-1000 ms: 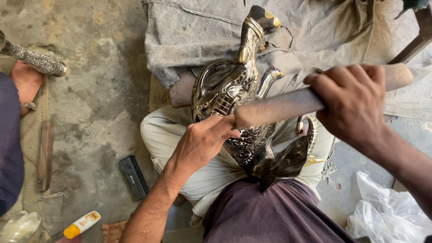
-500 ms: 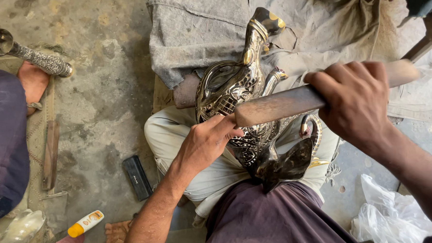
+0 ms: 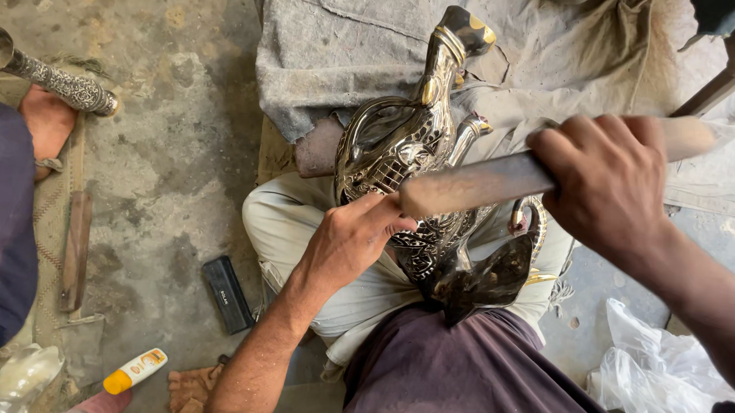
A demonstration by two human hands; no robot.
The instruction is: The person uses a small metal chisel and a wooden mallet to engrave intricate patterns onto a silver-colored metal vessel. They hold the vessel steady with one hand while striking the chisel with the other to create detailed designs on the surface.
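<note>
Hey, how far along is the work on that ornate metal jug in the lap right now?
Looks done: the ornate metal jug already shows engraved patterning and a shine over the visible side. In hand: the left hand steadies its body while the right hand presses a long flat tool across it. Left: I cannot tell; the far side and the base finish are not clear.

Arms: both are showing bare, no sleeves reaching the wrists.
Left hand (image 3: pixel 351 240): wearing nothing.
Right hand (image 3: pixel 608 186): wearing nothing.
Legs: wearing pale cream trousers.
Torso: wearing a dark purple garment.
</note>
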